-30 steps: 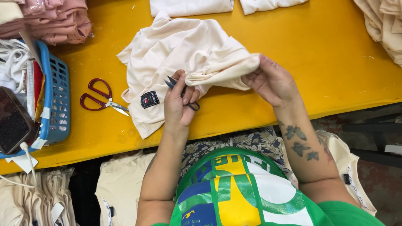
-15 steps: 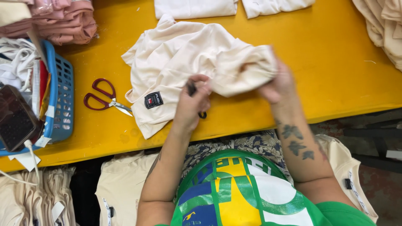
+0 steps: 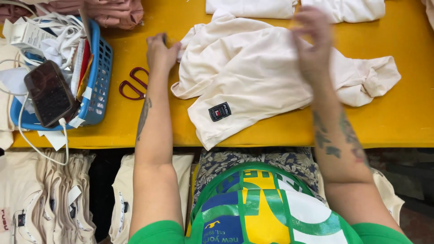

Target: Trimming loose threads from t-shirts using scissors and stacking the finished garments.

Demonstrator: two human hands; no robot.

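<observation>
My left hand (image 3: 160, 53) pinches the far left edge of the cream shirt (image 3: 266, 72). My right hand (image 3: 312, 43) grips its top, but it looks blurry. The shirt lies crumpled on the yellow surface (image 3: 407, 122). It isn't flat or folded yet. Red scissors (image 3: 133, 84) rest beside my left arm.

A garment workshop: stacked folded shirts (image 3: 49, 199), scissors (image 3: 133, 85), yellow worktable (image 3: 280, 135).

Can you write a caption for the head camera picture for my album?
Two hands, left hand and right hand, spread a cream garment on a yellow table.
</observation>
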